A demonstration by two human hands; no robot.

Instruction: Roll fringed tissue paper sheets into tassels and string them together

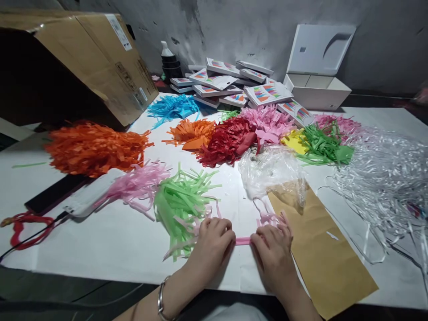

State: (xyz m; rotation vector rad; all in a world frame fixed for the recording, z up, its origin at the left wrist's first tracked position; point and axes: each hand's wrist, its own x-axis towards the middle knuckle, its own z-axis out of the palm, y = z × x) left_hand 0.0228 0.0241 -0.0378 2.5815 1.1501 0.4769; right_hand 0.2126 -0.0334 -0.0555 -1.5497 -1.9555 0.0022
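Both of my hands rest on the white table [110, 240] near its front edge. Between them runs a rolled pink paper strip [243, 241]. My left hand [213, 244] has its fingers curled down on the strip's left end. My right hand [272, 249] pinches its right end, where pink fringe [267, 219] sticks out above the fingers. A light green fringe tassel [180, 203] lies just left of my left hand. Under my right hand's side lies a brown paper envelope [317, 249].
Fringe piles in orange [93, 147], red [227, 141], pink [267, 121], blue [174, 107] and green [321, 145] spread across the table. Silver shreds [384, 178] fill the right. A clear plastic bag [270, 169], stacked flat packets [234, 84], a white box [317, 84] and a cardboard box [83, 58] stand behind.
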